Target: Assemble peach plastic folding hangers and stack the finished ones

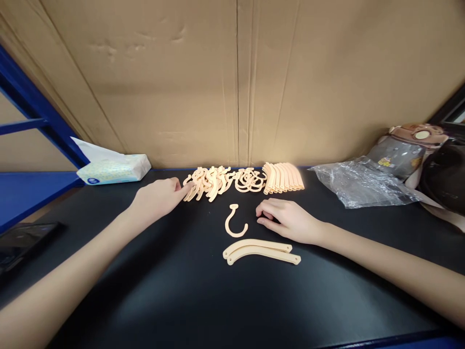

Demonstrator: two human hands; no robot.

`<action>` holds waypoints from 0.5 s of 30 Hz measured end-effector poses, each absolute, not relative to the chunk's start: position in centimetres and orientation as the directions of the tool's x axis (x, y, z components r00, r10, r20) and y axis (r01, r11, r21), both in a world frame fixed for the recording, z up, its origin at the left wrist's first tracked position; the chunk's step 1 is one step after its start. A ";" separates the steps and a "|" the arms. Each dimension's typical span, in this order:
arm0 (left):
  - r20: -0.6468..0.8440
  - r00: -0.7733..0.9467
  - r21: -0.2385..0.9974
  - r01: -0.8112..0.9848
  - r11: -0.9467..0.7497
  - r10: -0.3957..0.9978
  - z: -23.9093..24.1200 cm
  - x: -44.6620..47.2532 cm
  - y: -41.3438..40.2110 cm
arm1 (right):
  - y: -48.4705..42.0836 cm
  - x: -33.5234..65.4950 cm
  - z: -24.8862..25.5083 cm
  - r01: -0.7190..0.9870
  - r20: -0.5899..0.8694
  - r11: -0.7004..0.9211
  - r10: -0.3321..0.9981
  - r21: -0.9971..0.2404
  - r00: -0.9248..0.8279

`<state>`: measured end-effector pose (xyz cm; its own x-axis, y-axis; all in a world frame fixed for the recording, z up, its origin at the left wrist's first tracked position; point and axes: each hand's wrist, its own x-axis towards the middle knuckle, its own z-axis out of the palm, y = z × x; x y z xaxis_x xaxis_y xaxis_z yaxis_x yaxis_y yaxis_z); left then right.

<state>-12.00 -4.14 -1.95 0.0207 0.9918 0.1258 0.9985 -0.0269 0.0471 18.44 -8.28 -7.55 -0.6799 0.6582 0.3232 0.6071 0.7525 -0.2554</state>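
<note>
My left hand (160, 198) reaches to the left end of a pile of pale, hooked and curved pieces (210, 182). Its thumb is stretched out over the pile's edge, while the other fingers bend down and are partly hidden; no piece is clearly held. My right hand (288, 220) rests on the table, fingers loosely curved and thumb apart, with nothing in it. Left of its fingertips lies a single hanger hook (232, 225) with a flat end. Nearer me, two curved hanger arms (259, 249) with holes at their ends lie side by side, touching.
Behind lie a heap of hooks (250, 180) and a neat row of curved arms (283, 178), against a cardboard wall (181, 87). A tissue pack (116, 169) and phone (29, 242) are at left. At right are a crumpled plastic bag (359, 182) and a grey pouch (399, 155).
</note>
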 end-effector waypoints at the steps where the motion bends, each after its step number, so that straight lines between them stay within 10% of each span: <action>1: 0.099 0.009 0.049 0.999 -0.014 0.995 -2.0 -12.2 -3.9 | -8.3 18.4 -7.6 0.607 0.323 0.753 0.658 -0.255 -0.680; 15: 0.088 -0.033 0.012 0.999 0.032 0.996 -3.3 -13.3 -2.9 | -8.4 18.4 -7.5 0.604 0.331 0.757 0.653 -0.248 -0.682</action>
<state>-13.33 -2.89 -3.29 -0.0328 0.9956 0.0876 0.9994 0.0319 0.0117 18.41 -8.41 -7.46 -0.6816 0.6526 0.3309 0.6043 0.7571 -0.2482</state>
